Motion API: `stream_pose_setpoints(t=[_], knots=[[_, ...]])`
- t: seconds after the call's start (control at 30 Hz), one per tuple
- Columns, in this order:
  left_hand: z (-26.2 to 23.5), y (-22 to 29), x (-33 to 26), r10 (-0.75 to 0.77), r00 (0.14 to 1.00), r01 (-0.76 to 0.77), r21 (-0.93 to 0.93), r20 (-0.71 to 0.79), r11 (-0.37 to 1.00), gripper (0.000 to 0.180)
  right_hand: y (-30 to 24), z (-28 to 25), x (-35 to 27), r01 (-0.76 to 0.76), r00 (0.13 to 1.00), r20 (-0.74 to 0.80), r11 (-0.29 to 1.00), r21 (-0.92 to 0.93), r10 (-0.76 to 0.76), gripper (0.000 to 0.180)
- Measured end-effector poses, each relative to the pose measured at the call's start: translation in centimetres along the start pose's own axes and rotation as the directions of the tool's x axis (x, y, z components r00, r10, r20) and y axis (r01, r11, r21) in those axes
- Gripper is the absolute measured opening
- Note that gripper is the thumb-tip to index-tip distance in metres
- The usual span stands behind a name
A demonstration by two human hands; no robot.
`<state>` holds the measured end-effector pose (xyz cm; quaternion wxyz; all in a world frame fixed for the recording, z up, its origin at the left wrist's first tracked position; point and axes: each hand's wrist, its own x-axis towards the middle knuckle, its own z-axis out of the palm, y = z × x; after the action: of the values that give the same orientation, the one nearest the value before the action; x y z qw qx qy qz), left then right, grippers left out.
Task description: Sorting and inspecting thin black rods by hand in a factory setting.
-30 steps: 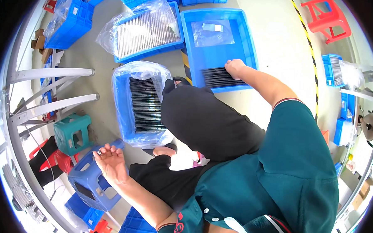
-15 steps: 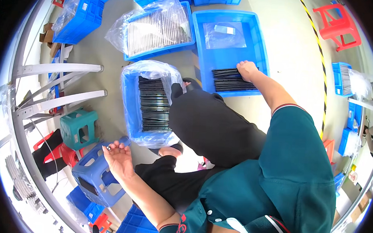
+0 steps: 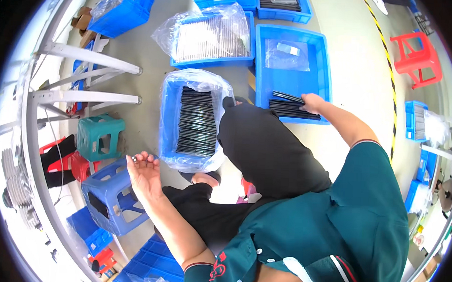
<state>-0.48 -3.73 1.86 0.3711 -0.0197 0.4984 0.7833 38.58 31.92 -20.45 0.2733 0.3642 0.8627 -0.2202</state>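
My right hand (image 3: 313,103) closes on the right ends of some thin black rods (image 3: 288,97) in a large blue bin (image 3: 269,80). The gripped rods tilt up slightly at their left ends. More black rods (image 3: 290,109) lie side by side below them, along the bin's near wall. My left hand (image 3: 146,177) is palm up over the floor, fingers curled, with a tiny dark and shiny thing between thumb and forefinger. Beyond that hand, a blue bin lined with clear plastic (image 3: 170,123) holds a dense stack of black rods (image 3: 196,122).
Another blue bin (image 3: 214,62) of pale rods under clear plastic stands farther off. A flat clear bag (image 3: 286,60) lies in the large bin. Blue stool (image 3: 105,186) and green stool (image 3: 97,135) are at left, beside metal table legs (image 3: 112,99). A red stool (image 3: 418,58) stands far right.
The whole view has shifted, moving the bins rightward. My right hand now has a few rods raised at an angle from the others. My left hand keeps its pose.
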Motion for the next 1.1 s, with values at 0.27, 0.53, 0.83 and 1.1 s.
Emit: stream_pose_setpoints(t=[0.27,0.53,0.83,1.1], knots=[[0.6,0.7,-0.8,0.066,0.997,-0.066,0.003,-0.04,0.998,0.03,-5.2,-6.1,-5.8,-0.113,0.993,0.063,0.589,0.8,0.104,0.019],[-0.1,1.1,-1.2,0.077,0.994,-0.082,-0.064,-0.073,0.995,0.029,-20.2,-18.6,-8.3,0.352,0.936,-0.292,0.512,0.783,-0.197,0.018],[-1.9,3.5,-1.3,0.296,0.948,-0.317,-0.423,-0.115,0.849,0.036,-38.9,-19.9,-12.0,0.528,0.68,-0.12,0.37,0.764,-0.724,0.018],[-3.0,4.4,-1.6,0.305,0.919,-0.388,-0.426,-0.251,0.817,0.033,-42.4,-17.1,-11.3,0.382,0.698,0.016,0.391,0.837,-0.716,0.013]])
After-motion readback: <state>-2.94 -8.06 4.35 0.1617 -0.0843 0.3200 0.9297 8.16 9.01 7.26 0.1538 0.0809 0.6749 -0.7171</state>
